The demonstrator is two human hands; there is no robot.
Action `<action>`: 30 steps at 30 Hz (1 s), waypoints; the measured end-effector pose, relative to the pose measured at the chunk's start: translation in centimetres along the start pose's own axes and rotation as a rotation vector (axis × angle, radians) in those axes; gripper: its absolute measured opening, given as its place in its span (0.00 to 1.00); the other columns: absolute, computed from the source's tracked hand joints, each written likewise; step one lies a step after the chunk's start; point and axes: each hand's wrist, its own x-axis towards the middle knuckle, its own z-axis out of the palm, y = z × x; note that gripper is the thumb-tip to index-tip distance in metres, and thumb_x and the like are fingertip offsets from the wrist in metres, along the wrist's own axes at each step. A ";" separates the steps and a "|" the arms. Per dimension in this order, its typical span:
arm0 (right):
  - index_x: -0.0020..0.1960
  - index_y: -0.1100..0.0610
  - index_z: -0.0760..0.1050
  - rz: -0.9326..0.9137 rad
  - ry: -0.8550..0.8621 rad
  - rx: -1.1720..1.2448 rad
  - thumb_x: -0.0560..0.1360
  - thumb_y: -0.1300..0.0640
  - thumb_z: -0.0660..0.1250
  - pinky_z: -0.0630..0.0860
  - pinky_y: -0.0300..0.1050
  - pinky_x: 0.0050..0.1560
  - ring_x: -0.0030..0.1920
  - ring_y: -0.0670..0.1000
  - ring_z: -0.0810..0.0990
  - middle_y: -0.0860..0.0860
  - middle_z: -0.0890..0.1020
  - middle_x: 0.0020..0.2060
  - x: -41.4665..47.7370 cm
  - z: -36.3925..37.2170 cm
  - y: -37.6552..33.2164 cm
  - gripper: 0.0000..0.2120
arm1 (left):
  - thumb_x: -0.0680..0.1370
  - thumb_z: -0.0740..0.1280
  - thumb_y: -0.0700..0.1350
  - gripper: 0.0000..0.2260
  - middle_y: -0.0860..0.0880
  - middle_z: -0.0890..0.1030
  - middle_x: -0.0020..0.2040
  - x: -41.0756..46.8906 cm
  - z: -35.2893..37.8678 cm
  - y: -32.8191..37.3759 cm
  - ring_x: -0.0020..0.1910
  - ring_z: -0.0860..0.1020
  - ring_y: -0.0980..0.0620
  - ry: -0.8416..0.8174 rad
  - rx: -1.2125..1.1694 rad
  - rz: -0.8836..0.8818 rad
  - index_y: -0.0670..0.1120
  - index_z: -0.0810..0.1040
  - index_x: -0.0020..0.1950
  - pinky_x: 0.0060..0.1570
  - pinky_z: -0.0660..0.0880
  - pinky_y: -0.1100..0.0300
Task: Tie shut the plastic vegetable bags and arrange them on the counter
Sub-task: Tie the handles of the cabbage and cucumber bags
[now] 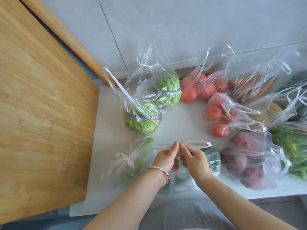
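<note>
Your left hand (163, 156) and right hand (194, 161) each pinch a handle (201, 143) of the greens bag (213, 161), fingertips nearly meeting above it. That bag lies under your hands at the front edge of the counter (179, 120), just beside a knotted bag (132, 161) on its left. The open cabbage bag (149, 105) and tomato bags (219, 117) sit behind.

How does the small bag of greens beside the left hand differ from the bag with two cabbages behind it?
The small bag of greens is knotted shut; the cabbage bag has loose, untied handles. The cabbage bag is fuller, with purple bands on two heads; the small bag shows no bands. Both are clear plastic and lie on the counter.
</note>
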 end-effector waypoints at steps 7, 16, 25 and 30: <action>0.33 0.58 0.77 0.194 0.109 0.092 0.77 0.58 0.62 0.62 0.34 0.20 0.19 0.44 0.62 0.47 0.65 0.18 0.7 -0.5 0.5 0.14 | 0.77 0.63 0.43 0.13 0.54 0.71 0.20 -0.3 -0.5 -0.2 0.21 0.68 0.61 0.173 0.151 0.347 0.49 0.75 0.32 0.28 0.66 0.68; 0.31 0.54 0.74 0.108 -0.092 -0.510 0.73 0.58 0.66 0.65 0.36 0.27 0.23 0.43 0.67 0.45 0.73 0.22 1.2 -1.0 -0.5 0.11 | 0.77 0.62 0.38 0.09 0.52 0.72 0.35 -1.2 -0.6 -0.5 0.36 0.75 0.68 0.189 0.415 0.661 0.45 0.72 0.37 0.38 0.67 0.77; 0.34 0.57 0.81 0.291 -0.498 -0.068 0.61 0.66 0.69 0.73 0.33 0.39 0.34 0.45 0.77 0.48 0.80 0.30 0.3 -3.3 -0.6 0.07 | 0.78 0.61 0.42 0.13 0.55 0.72 0.25 -0.3 -1.2 0.1 0.26 0.72 0.61 0.077 0.504 0.516 0.49 0.70 0.34 0.31 0.66 0.73; 0.33 0.61 0.75 0.130 -0.175 -0.242 0.63 0.68 0.76 0.77 0.36 0.33 0.27 0.47 0.79 0.51 0.79 0.25 0.0 -2.0 0.0 0.10 | 0.79 0.60 0.45 0.17 0.53 0.71 0.27 0.4 -0.7 0.4 0.28 0.69 0.58 0.120 0.550 0.353 0.51 0.67 0.29 0.31 0.65 0.67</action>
